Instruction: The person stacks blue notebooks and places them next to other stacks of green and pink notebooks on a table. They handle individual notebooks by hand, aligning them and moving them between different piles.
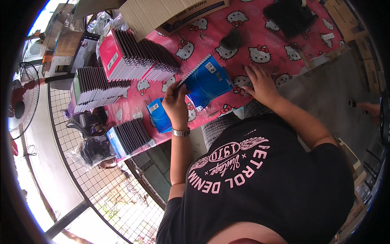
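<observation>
In front of me on the table lies a blue notebook (209, 83), tilted, with a row of holes or loops along its upper left edge. My left hand (175, 103) has its fingers curled at that notebook's left corner, thumb and fingers closing on it. Just off the notebook's right edge, my right hand (262, 84) rests on the tablecloth with fingers stretched apart, holding nothing. Partly behind my left wrist is another blue notebook or small pile (159, 118). White pages show under the held notebook's lower corner.
Tall piles of red-covered (138, 61) and green-covered spiral notebooks (95, 87) stand at the left, with blue-covered ones (130, 138) nearer. Cardboard boxes (166, 16) sit at the back. A dark heap of coils (288, 18) and a dark lump (231, 38) lie on the pink tablecloth (260, 55).
</observation>
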The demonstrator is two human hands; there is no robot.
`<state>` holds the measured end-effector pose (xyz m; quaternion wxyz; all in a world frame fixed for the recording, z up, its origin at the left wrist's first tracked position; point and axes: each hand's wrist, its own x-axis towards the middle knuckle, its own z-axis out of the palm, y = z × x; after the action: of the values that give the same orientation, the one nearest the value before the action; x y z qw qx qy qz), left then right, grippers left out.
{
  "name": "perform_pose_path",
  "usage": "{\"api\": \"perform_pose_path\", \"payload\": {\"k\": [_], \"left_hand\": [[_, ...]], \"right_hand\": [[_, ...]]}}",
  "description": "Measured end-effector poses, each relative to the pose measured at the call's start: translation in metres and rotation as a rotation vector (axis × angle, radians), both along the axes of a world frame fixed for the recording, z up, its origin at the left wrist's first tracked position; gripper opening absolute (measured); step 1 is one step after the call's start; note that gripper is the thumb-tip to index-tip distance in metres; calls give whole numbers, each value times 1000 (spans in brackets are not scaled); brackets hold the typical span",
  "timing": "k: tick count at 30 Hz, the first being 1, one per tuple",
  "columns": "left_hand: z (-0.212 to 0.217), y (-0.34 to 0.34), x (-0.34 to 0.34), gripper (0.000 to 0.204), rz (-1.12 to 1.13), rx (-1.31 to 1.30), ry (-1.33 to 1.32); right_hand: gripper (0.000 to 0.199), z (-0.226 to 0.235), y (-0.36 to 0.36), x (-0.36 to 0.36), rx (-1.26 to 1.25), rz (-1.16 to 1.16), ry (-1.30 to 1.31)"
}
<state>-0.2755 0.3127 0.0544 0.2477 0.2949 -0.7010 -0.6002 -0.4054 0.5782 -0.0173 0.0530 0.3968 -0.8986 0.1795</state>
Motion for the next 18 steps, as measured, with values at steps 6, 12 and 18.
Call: {"api": "perform_pose_path", "payload": {"k": [6, 12, 18], "left_hand": [[-4, 19, 6, 21, 95, -108, 18], [-8, 31, 7, 14, 142, -318, -17], [-18, 33, 12, 17, 166, -352, -28]], "right_hand": [[46, 55, -23, 9, -500, 28, -358], [37, 91, -93, 35, -552, 493, -199], [31, 84, -97, 41, -488, 502, -305]]}}
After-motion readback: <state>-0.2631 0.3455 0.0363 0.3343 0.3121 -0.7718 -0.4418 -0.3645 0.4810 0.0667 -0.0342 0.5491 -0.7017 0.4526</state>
